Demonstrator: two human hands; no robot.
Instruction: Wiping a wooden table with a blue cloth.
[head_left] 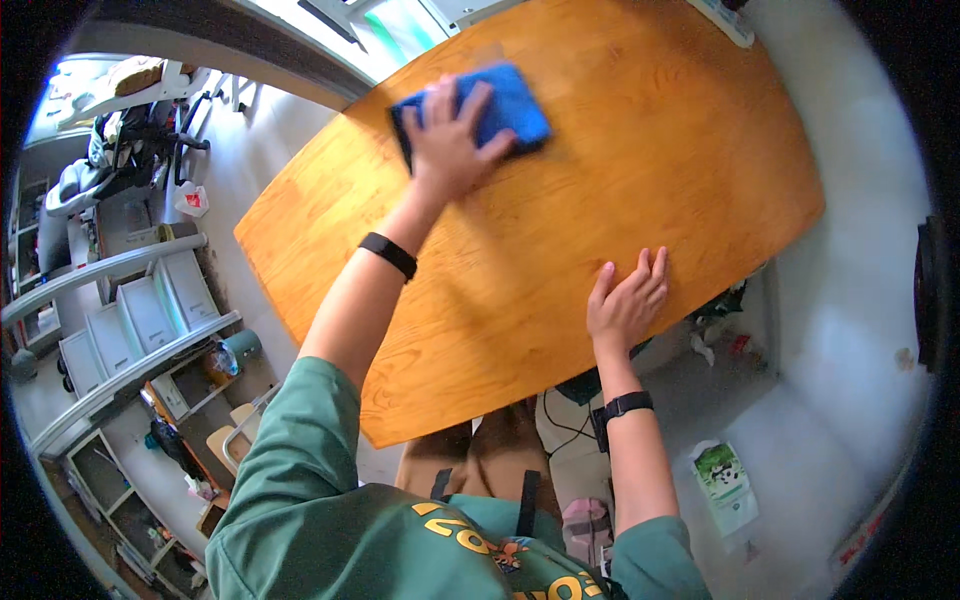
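My left hand [450, 140] presses down on a folded blue cloth [510, 100], its fingers spread over the top; they are a little blurred. Beneath the cloth is the wooden tabletop [640, 150], near its far left edge. At the near right edge of the table, my right hand [628, 300] rests with fingers apart and nothing in it. A dark band circles each wrist.
Dark cords [568, 430] hang below the table's near edge. A wall and a green-and-white package [722, 485] are at the right. A metal railing [130, 370], a blue-green bin [238, 352] and an office chair [125, 150] stand at the left.
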